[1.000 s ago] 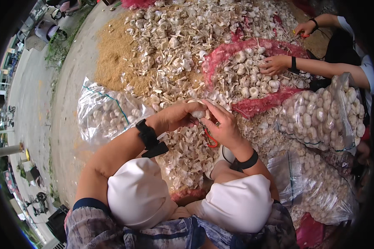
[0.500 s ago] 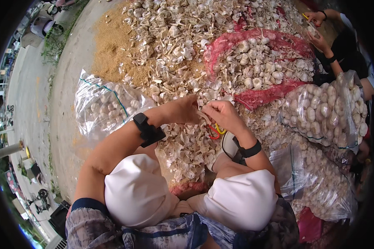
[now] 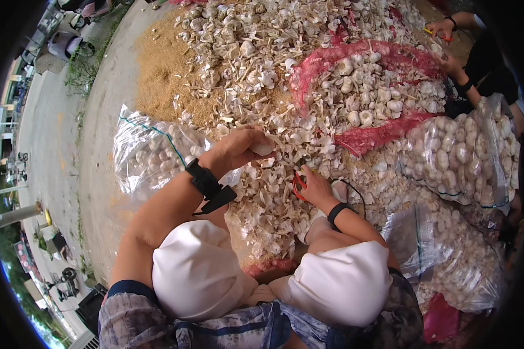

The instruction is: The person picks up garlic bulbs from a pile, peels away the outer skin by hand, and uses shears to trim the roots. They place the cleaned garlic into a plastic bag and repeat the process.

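Note:
Over a heap of papery garlic skins (image 3: 268,203), my left hand (image 3: 239,148) is closed round a pale garlic bulb (image 3: 264,147), which shows at its fingertips. My right hand (image 3: 317,188) is lower and to the right, wrapped round red-handled pruning shears (image 3: 298,185). The shears' dark tip points up, apart from the bulb; whether the blades are parted is too small to tell. Left of my left wrist lies a clear plastic bag of garlic (image 3: 151,151). Trimmed bulbs lie on a spread red mesh sack (image 3: 308,72) beyond my right hand.
At right are a full clear bag of garlic (image 3: 439,154) and another bag (image 3: 460,256) nearer me. A co-worker's hand (image 3: 442,28) at the far right holds a yellow-handled tool. Stalks and bulbs (image 3: 233,41) lie ahead, beside tan chaff (image 3: 160,70).
My hands have moved apart. The right has come off the garlic and lower, now gripping the shears that hung beneath it. My left hand has turned, bringing the bulb into view.

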`<action>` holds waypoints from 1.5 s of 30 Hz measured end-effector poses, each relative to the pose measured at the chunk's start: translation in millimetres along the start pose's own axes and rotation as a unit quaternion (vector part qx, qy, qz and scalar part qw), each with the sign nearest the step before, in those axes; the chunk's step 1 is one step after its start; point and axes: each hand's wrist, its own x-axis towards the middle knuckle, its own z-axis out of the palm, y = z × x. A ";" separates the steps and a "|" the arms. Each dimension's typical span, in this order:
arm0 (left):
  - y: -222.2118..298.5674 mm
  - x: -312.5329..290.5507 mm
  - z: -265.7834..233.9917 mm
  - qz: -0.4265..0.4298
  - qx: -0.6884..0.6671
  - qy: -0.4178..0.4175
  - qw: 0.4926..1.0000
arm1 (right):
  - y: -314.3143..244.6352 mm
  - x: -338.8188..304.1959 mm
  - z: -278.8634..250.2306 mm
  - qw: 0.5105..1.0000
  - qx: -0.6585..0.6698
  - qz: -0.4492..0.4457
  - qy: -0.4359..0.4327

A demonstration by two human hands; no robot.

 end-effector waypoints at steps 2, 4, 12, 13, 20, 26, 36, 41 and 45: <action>0.6 8.0 -4.3 0.008 -0.047 -0.059 0.997 | 19.5 0.4 7.1 0.985 0.166 0.046 0.013; 9.9 0.2 -8.9 0.012 -0.067 -0.052 0.996 | 6.2 -2.2 -12.6 0.829 0.537 0.145 -0.060; 14.7 -1.9 11.0 0.061 -0.117 -0.075 0.988 | -50.2 -10.2 -87.8 0.914 0.403 -0.034 0.036; 14.4 -2.9 11.5 0.062 -0.116 -0.076 0.988 | -58.6 -8.7 -93.2 0.914 0.403 -0.035 0.038; 2.4 -3.6 26.1 0.017 -0.044 -0.050 0.998 | -90.8 3.7 -109.7 0.944 0.220 -0.151 0.192; -9.6 -1.8 32.4 -0.008 -0.056 -0.083 0.995 | -95.1 -1.3 -110.0 0.943 0.248 -0.090 0.204; -25.8 12.9 9.4 -0.032 -0.067 -0.082 0.994 | -83.4 -4.2 -90.2 0.917 0.366 -0.056 0.148; -12.6 7.4 14.9 -0.027 -0.051 -0.042 0.997 | -19.7 -10.9 -40.4 0.986 0.124 0.008 0.111; 9.3 -12.8 21.0 0.027 -0.053 -0.156 0.986 | -21.6 -12.6 -81.8 0.996 0.002 0.045 -0.083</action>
